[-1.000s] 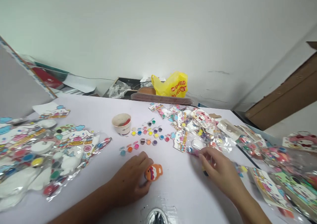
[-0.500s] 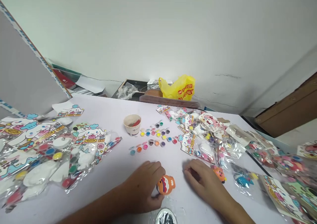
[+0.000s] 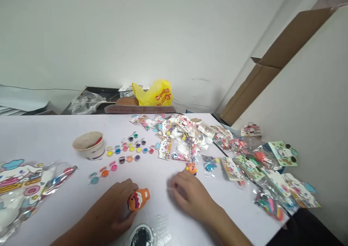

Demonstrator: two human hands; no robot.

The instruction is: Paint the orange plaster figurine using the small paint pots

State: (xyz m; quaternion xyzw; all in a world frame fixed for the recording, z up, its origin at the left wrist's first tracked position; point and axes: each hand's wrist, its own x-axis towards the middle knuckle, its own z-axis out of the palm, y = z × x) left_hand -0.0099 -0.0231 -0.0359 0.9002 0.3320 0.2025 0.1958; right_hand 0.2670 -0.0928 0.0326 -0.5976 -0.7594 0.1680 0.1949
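Note:
My left hand (image 3: 115, 208) holds a small orange painted figure (image 3: 138, 199) with white, red and purple markings between thumb and fingers, near the table's front. My right hand (image 3: 190, 193) rests on the table to its right, fingers curled with a gap to the thumb and nothing seen between them. Just beyond it sits a small orange and yellow figure (image 3: 191, 168). Below the held figure lies a round dark-centred item (image 3: 141, 236) with a pale rim, beside clear plastic (image 3: 163, 231). Strips of small paint pots (image 3: 129, 159) lie behind my left hand.
A paper cup (image 3: 89, 146) stands at the left, behind bagged craft kits (image 3: 20, 188). More bagged kits (image 3: 181, 148) spread across the table's right side. A yellow bag (image 3: 156, 93) sits beyond the back edge. Cardboard (image 3: 266, 66) leans by the wall.
The view has turned to the right, so the table's contents appear further left and more of its right edge shows. My left hand still holds the orange figure.

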